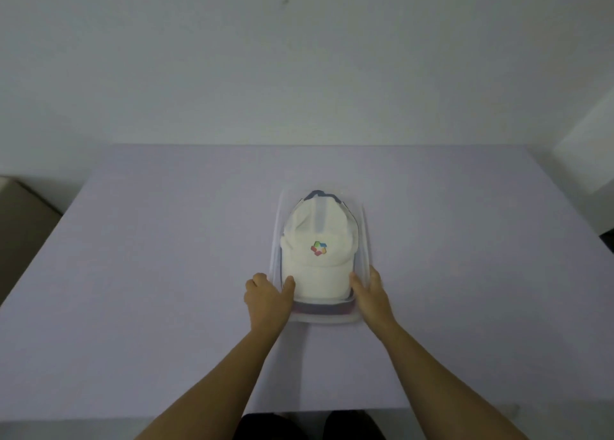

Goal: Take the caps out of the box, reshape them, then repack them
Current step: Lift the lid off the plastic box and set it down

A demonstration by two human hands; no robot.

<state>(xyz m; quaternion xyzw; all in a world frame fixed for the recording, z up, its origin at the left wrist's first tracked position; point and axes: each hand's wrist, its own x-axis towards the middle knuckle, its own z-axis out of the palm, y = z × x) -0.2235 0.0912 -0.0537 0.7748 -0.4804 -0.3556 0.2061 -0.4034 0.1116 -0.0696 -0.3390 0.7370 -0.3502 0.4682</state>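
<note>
A clear plastic box (pixel 366 237) stands in the middle of the lilac table. A white cap (pixel 317 273) with a coloured logo lies on top inside it, brim towards me. Darker caps (pixel 319 308) show underneath at the near end and at the far edge. My left hand (pixel 265 298) rests at the box's near left corner, thumb on the white brim's left edge, the other fingers curled outside the wall. My right hand (pixel 370 295) is at the near right corner, thumb against the brim's right edge, fingers along the wall. Whether either hand grips the brim is unclear.
The lilac table (pixel 149 273) stretches wide on both sides of the box and ends against a white wall. A brown cardboard box (pixel 20 227) stands off the table at the left. My legs show below the table's near edge.
</note>
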